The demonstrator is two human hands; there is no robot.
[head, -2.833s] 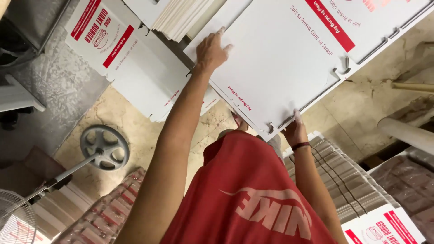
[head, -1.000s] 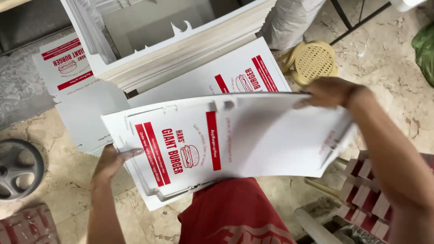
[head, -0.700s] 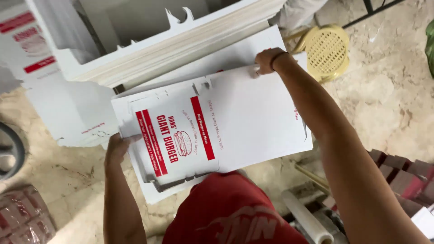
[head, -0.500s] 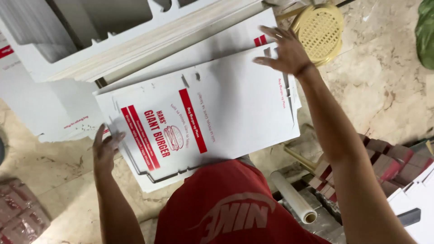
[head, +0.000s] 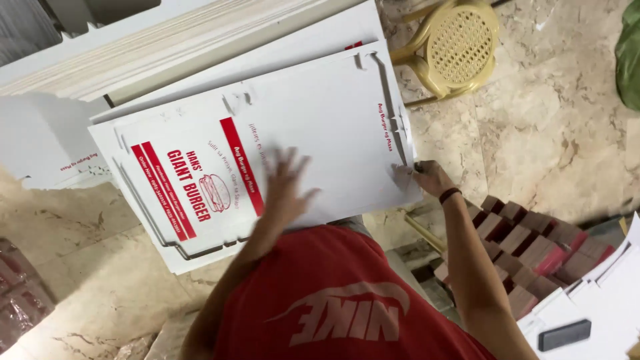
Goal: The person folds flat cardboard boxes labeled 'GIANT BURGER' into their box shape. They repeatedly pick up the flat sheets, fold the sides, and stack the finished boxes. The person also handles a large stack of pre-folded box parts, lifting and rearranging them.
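Beige marble-patterned tile floor (head: 553, 133). Yellow plastic stool (head: 460, 43) stands on it, upper right. Pile of small reddish-brown boxes (head: 533, 243) at lower right. Stack of flat white cardboard sheets (head: 167, 47) across upper left; support hidden.

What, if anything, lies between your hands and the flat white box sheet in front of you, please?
Nothing visible does. The left hand already lies flat on the printed top sheet, and the right hand grips its right edge. Only more flat sheets are stacked behind.
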